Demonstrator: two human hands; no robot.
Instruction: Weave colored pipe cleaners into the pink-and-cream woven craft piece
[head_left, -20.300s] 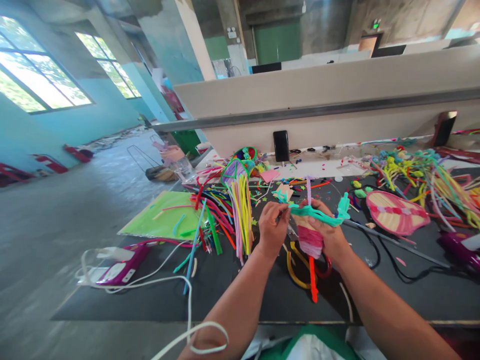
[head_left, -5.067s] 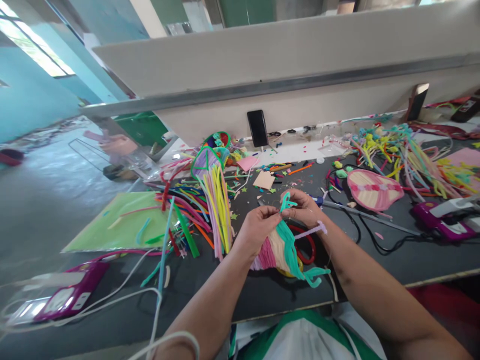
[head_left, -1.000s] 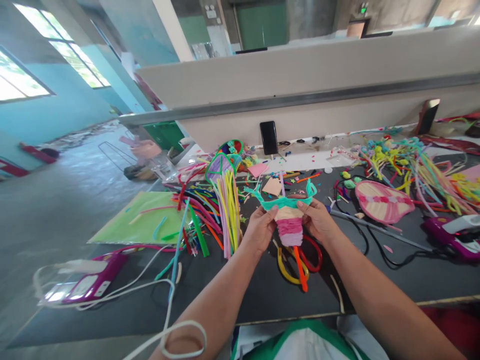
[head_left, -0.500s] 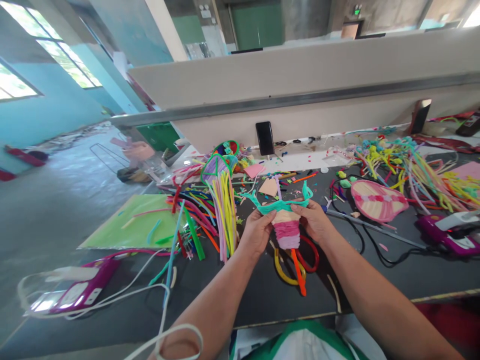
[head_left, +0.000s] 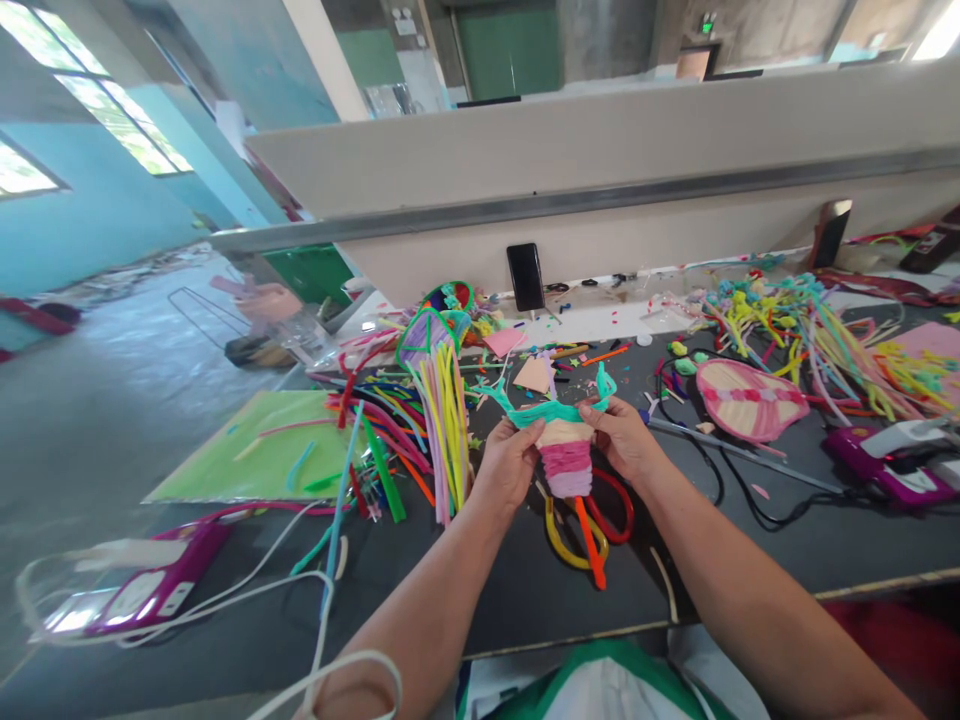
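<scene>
Holding the striped piece [head_left: 567,460] partly hides both hands [head_left: 508,462] [head_left: 621,436].

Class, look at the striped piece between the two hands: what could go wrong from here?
1. The left hand and right hand pinch the striped piece near its teal strip; an uneven pull might distort it.
2. The orange stem overlaps the yellow loop in this view, so it could catch there.
3. The white cable loops across the left forearm in view and might snag.
</scene>
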